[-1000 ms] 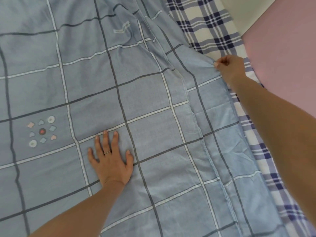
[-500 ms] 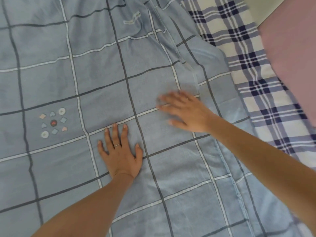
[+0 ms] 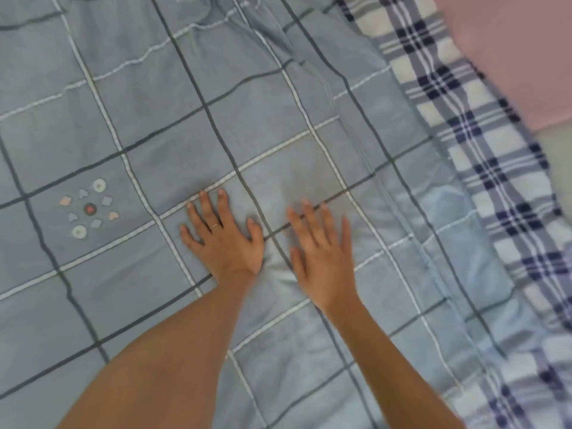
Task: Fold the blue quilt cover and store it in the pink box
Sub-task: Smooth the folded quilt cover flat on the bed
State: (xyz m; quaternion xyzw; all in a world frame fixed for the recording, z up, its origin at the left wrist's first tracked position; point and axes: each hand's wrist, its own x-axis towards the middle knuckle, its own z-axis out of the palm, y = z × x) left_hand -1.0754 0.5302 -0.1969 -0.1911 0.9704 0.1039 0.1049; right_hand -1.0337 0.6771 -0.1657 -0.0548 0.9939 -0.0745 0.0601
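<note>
The blue quilt cover (image 3: 154, 125), with dark and white grid lines and a small ring of coloured shapes at the left, lies spread flat and fills most of the view. Its folded right edge runs diagonally down the right side. My left hand (image 3: 224, 239), wearing a ring, lies flat on the cover near the middle with fingers spread. Just to its right, my right hand (image 3: 322, 258) also rests flat on the cover, fingers straight. A pink surface (image 3: 520, 54) shows at the top right corner; I cannot tell whether it is the pink box.
A white and navy plaid sheet (image 3: 483, 156) lies under the cover and shows along the right side. A strip of pale floor (image 3: 557, 156) appears at the right edge below the pink surface.
My right hand let go of the cover's right edge, swept left and toward me across the fabric, and now lies flat beside my left hand. The left hand stayed pressed in place.
</note>
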